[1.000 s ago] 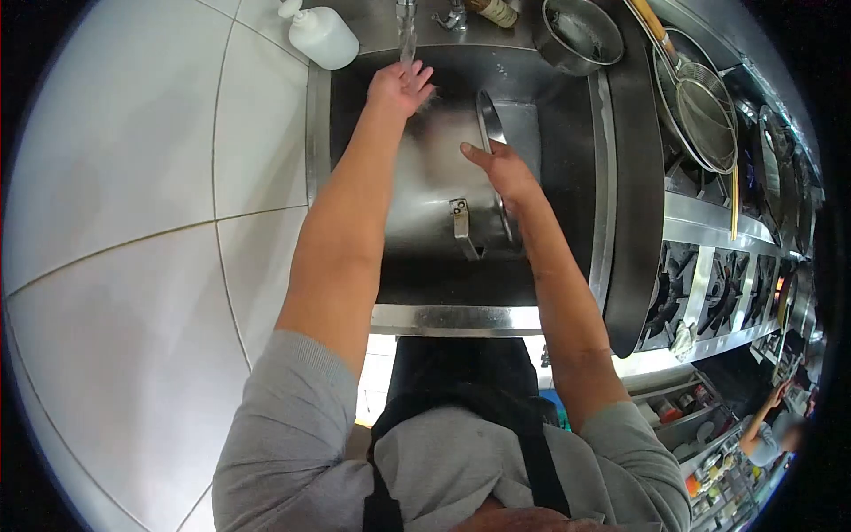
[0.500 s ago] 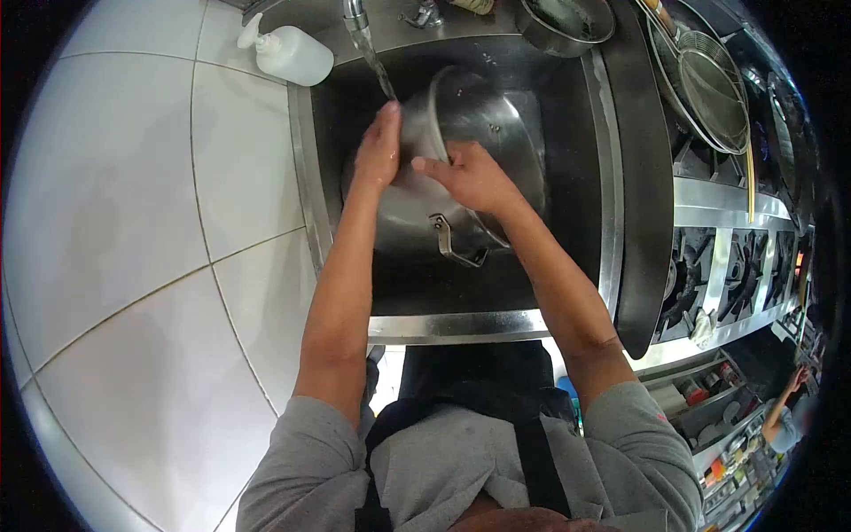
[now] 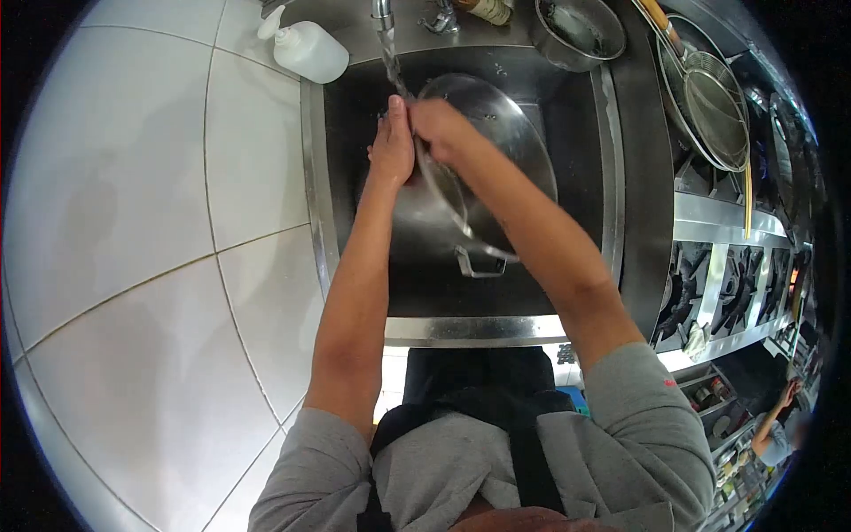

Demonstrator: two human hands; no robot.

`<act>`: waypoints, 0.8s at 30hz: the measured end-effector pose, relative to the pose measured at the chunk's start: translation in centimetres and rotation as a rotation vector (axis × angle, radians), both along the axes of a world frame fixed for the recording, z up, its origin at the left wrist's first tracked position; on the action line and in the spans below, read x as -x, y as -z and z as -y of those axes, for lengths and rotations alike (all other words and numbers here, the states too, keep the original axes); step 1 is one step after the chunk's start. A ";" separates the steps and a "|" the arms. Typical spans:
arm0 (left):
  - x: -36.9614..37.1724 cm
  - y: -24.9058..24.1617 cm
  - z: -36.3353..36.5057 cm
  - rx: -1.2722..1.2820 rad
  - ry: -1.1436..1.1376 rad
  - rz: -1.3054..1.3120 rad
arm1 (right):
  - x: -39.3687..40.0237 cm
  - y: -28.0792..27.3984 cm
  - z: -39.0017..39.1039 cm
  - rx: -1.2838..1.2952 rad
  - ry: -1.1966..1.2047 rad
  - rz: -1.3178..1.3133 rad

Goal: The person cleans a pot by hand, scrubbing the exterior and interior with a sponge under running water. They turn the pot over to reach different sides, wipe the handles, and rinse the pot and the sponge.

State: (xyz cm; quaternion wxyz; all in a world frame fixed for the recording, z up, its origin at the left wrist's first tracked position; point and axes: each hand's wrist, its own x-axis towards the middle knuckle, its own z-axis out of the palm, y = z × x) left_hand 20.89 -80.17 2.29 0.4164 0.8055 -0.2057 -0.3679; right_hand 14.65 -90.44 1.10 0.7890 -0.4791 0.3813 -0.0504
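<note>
A large metal pot (image 3: 521, 146) lies tilted in the dark sink (image 3: 581, 195), its side handle (image 3: 481, 264) toward the front edge. Water runs from the faucet (image 3: 382, 13) beside the pot's upper left rim. My left hand (image 3: 392, 146) is at the pot's left side under the stream, its visible fingers stretched out and apart from the thumb. Close beside it, my right hand (image 3: 436, 129) is bent at the pot's rim with its fingers curled; what they hold, if anything, is hidden.
A white pump bottle (image 3: 310, 53) stands at the sink's upper left corner. Behind the sink sits a small metal pot (image 3: 578, 35). Strainers (image 3: 714, 111) lie over the stove (image 3: 727, 284) at right. Another person (image 3: 778, 434) is far off at lower right.
My right hand has moved up and left, closer to my left hand and the water. The pot has turned and tilted, and its handle has shifted right. The whole view has shifted slightly.
</note>
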 end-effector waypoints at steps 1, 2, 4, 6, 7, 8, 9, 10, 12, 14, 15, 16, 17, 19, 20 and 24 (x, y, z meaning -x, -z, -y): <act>0.0 -1.1 0.1 -0.043 -0.009 -0.054 | 0.4 -2.7 -1.2 -0.227 0.077 0.004; 0.6 -1.7 -0.4 -0.044 -0.012 -0.057 | 0.1 -4.1 -1.4 -0.373 0.152 0.039; 1.9 -2.9 -1.2 0.286 0.026 -0.088 | -2.7 -0.9 1.3 -0.358 0.339 0.024; 0.2 -1.5 -2.6 0.248 0.098 -0.033 | -5.1 2.6 1.8 -0.246 0.310 -0.078; 0.8 -3.9 -3.5 0.169 0.181 -0.067 | -5.5 3.9 0.7 -0.092 0.188 -0.113; 1.3 -5.5 -4.6 0.093 0.263 -0.099 | -4.9 3.5 -0.9 0.047 0.071 -0.103; 2.4 -2.4 -6.3 0.283 0.213 0.094 | -4.7 3.1 -1.9 0.077 0.019 -0.106; 4.1 -2.1 -7.6 0.273 0.205 0.091 | -4.3 2.1 -2.4 0.015 0.037 -0.122; 7.3 -2.2 -9.9 0.290 0.065 0.292 | -4.4 0.9 -1.3 -0.224 0.258 -0.121; 7.0 -2.3 -10.4 0.327 0.062 0.274 | -5.7 2.2 -1.7 -0.288 0.289 -0.141; 5.2 -3.2 -9.2 0.325 0.007 0.156 | -7.1 6.5 -3.3 -0.015 0.113 -0.202; 3.9 -3.2 -8.4 0.307 -0.052 0.032 | -6.8 5.6 -3.7 0.092 0.088 -0.215; 2.6 -2.3 -7.7 0.288 -0.047 -0.190 | -6.5 4.7 -4.1 0.201 0.064 -0.234; 4.5 -0.8 -8.9 0.232 0.003 0.038 | -6.5 2.8 -2.1 0.102 0.173 -0.255; 5.3 -0.3 -9.4 0.167 0.061 0.279 | -7.1 2.3 0.1 -0.108 0.297 -0.246; 4.6 0.4 -10.3 0.176 -0.028 0.320 | -4.3 5.4 -3.1 0.408 -0.196 -0.311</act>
